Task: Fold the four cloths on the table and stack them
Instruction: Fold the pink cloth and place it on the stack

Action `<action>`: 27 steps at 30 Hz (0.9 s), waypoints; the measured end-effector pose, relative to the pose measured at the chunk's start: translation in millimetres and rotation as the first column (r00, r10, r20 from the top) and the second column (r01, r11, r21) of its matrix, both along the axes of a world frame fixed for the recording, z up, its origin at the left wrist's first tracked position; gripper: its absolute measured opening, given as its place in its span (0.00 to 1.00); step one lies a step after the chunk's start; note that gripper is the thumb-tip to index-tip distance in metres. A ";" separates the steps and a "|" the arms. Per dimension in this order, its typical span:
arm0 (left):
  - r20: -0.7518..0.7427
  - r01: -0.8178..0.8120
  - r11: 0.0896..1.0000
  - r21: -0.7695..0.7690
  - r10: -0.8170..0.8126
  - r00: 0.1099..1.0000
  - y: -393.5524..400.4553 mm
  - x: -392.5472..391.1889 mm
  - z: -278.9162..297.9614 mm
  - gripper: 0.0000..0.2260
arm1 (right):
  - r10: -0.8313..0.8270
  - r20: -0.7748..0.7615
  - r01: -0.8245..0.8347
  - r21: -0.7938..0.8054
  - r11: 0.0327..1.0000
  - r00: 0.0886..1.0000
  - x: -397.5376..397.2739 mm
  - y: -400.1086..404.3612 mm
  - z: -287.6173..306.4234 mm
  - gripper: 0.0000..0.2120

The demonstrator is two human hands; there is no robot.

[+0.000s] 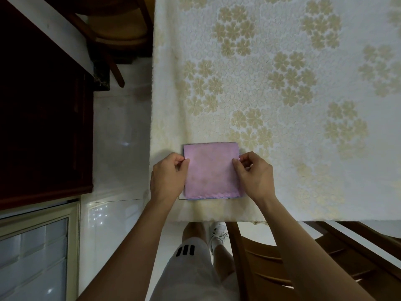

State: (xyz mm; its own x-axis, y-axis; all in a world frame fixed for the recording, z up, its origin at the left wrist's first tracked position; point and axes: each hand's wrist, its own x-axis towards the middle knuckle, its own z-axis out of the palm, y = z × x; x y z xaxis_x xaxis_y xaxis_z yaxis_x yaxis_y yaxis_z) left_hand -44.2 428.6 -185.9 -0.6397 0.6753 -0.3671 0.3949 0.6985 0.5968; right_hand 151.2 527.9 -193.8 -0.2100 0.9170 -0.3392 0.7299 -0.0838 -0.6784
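Observation:
A folded pink cloth [211, 170] lies square on top of a stack near the table's front left corner. Thin blue and white edges of other folded cloths [196, 199] peek out under its near edge; how many lie beneath I cannot tell. My left hand [168, 177] pinches the pink cloth's left edge between thumb and fingers. My right hand [255, 174] pinches its right edge the same way. Both hands rest at the sides of the stack.
The table [282, 83] wears a cream cloth with a beige flower pattern. A wooden chair [303, 261] stands at the near right edge, another chair [117, 29] at the far left. A dark wooden cabinet [43, 127] stands left across white floor tiles.

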 end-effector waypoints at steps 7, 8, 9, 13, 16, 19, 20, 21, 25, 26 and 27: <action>-0.047 0.032 0.999 0.016 -0.031 0.998 -3.1 1.8 -7.7 0.08 | 0.019 0.025 -0.019 0.011 1.000 1.000 0.6 -1.2 -4.9 0.07; -0.054 0.031 0.999 0.019 -0.030 0.998 -3.0 2.6 -8.5 0.08 | 0.018 0.032 -0.019 0.016 1.000 0.999 0.6 -1.2 -5.7 0.08; -0.061 0.030 0.999 0.022 -0.029 0.998 -2.8 3.3 -9.5 0.08 | 0.017 0.039 -0.018 0.023 1.000 0.999 1.0 -1.2 -6.8 0.07; -0.087 0.042 0.999 0.032 -0.039 0.995 -2.7 4.2 -10.4 0.07 | 0.029 0.044 -0.032 0.055 0.998 0.999 3.3 -0.7 -7.6 0.07; -0.171 0.065 0.997 0.045 -0.057 0.984 -6.6 3.0 -1.8 0.08 | 0.073 0.037 -0.077 0.124 0.989 0.997 10.8 -0.4 -1.8 0.08; -0.323 0.266 0.953 0.146 -0.208 0.923 -19.3 4.0 11.5 0.05 | 0.229 0.070 -0.240 0.237 0.942 0.971 25.3 -0.8 7.9 0.06; -0.377 0.361 0.919 0.157 -0.282 0.882 -24.7 6.1 15.0 0.04 | 0.300 0.092 -0.313 0.276 0.909 0.950 30.7 -1.5 11.4 0.05; -0.414 0.443 0.884 0.150 -0.350 0.840 -30.5 9.4 17.4 0.04 | 0.364 0.122 -0.384 0.314 0.868 0.923 36.3 -2.6 14.3 0.04; -0.439 0.575 0.814 0.082 -0.488 0.754 -47.1 21.2 16.6 0.04 | 0.498 0.248 -0.556 0.407 0.725 0.831 53.3 -9.5 17.4 0.03; -0.434 0.577 0.813 0.072 -0.496 0.752 -49.8 22.5 14.9 0.04 | 0.502 0.272 -0.571 0.413 0.710 0.821 56.6 -11.4 16.0 0.03; -0.427 0.579 0.813 0.068 -0.500 0.753 -52.5 23.8 13.3 0.04 | 0.497 0.289 -0.575 0.418 0.704 0.818 60.6 -13.2 13.7 0.03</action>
